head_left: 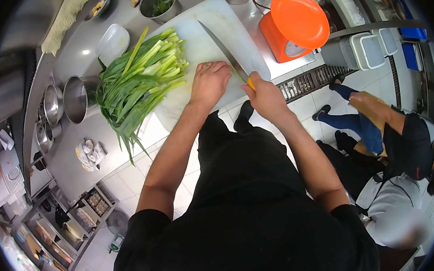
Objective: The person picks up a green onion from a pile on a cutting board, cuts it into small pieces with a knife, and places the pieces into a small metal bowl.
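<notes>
A white cutting board lies on the steel counter with a large bunch of green leafy stalks spread over its left part. My right hand is wrapped round the yellow handle of a long knife, whose blade points up and left across the board. Close to the left of the blade, my left hand rests on the board with its fingers curled and pressed together. Small green bits show beside its fingertips; what lies under the fingers is hidden.
An orange scale with a round orange tray stands right of the board. A metal pot with greens is above it; a white dish and steel bowls are left. Two people are at the lower right.
</notes>
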Demonstrator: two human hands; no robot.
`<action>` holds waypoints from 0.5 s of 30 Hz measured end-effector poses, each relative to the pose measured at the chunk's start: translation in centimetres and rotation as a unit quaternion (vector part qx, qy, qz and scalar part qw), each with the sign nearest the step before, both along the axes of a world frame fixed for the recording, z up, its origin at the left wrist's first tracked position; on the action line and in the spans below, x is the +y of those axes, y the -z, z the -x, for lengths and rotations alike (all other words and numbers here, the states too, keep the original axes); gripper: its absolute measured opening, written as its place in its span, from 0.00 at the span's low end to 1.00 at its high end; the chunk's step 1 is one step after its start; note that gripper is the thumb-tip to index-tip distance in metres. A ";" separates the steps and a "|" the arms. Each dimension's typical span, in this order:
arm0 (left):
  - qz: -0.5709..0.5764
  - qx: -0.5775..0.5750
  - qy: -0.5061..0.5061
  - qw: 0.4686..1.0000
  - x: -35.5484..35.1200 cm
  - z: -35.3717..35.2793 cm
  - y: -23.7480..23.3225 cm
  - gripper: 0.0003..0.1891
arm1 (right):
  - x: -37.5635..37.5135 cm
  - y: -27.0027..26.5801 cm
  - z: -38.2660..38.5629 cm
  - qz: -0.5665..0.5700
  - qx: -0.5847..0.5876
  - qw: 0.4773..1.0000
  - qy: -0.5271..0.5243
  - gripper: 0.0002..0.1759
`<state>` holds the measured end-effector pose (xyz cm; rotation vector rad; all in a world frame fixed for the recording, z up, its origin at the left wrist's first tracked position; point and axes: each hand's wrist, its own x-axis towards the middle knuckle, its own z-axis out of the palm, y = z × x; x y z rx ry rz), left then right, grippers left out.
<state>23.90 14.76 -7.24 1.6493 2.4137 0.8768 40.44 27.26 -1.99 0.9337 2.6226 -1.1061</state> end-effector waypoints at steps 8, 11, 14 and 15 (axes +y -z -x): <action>0.117 -0.111 -0.148 0.976 -0.3 -1.5 -1.3 0.12 | 2.3 -1.7 -9.0 0.178 -0.017 0.976 0.126 0.19; 0.117 -0.163 -0.172 0.964 0.8 -1.9 -0.8 0.16 | 1.6 -0.9 -11.8 0.273 -0.052 0.947 0.162 0.18; 0.134 -0.196 -0.190 0.953 2.1 -2.1 -0.6 0.19 | 0.3 0.2 -13.3 0.327 -0.053 0.929 0.165 0.16; 0.133 -0.204 -0.194 0.950 2.4 -2.2 -0.4 0.19 | -0.2 0.5 -13.4 0.337 -0.050 0.926 0.160 0.16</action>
